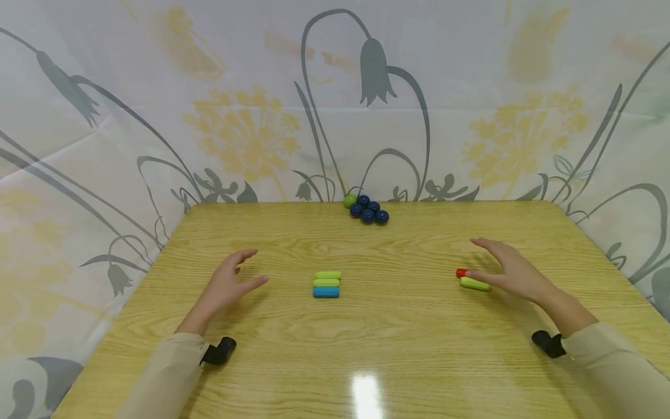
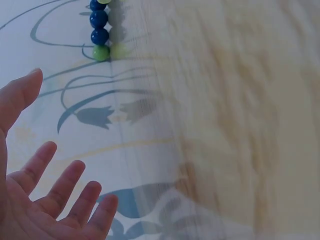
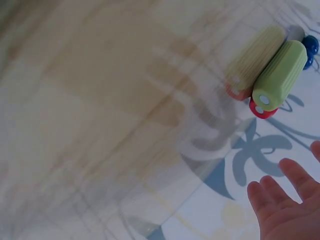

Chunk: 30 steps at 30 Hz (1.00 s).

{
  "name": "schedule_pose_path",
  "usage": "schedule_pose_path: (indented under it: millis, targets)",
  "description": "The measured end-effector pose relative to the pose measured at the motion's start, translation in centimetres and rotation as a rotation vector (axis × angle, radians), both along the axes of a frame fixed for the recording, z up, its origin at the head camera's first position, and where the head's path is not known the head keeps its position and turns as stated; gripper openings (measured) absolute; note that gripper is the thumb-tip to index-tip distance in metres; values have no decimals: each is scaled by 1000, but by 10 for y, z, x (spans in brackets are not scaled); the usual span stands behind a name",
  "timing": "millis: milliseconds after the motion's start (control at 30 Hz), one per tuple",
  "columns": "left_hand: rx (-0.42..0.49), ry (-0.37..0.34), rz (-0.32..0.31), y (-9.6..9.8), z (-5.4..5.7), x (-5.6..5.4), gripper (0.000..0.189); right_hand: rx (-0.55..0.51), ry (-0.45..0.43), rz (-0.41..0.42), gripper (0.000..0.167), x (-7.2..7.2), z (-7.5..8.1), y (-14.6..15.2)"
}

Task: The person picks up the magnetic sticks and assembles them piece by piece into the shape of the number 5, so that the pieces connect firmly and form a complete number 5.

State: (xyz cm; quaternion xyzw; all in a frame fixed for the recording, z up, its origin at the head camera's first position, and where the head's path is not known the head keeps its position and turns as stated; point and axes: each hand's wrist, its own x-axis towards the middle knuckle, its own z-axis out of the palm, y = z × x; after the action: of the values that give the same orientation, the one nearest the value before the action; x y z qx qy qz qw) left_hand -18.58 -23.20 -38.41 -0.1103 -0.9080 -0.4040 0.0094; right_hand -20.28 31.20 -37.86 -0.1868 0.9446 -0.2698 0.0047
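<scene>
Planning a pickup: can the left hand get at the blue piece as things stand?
Probably yes: the left hand is open and holds nothing, and only bare tabletop shows between it and the blue piece.

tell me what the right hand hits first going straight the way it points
Probably the glossy dark-blue balls at the back of the yellowish wooden table, though the right hand may be high enough to pass over them; depth is unclear.

Hands (image 1: 226, 285) (image 1: 512, 270) apart; red piece (image 1: 460, 272), possibly cylindrical.
</scene>
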Motion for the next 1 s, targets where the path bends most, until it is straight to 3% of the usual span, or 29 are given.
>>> schedule_pose_path:
  millis: [667, 1000]
  targets:
    - [68, -6, -28, 27, -3, -7, 59, -32, 15, 67, 76, -10, -1, -26]
    - [78, -37, -65, 42, 2, -13, 54, -38, 9, 70, 77, -12, 4, -40]
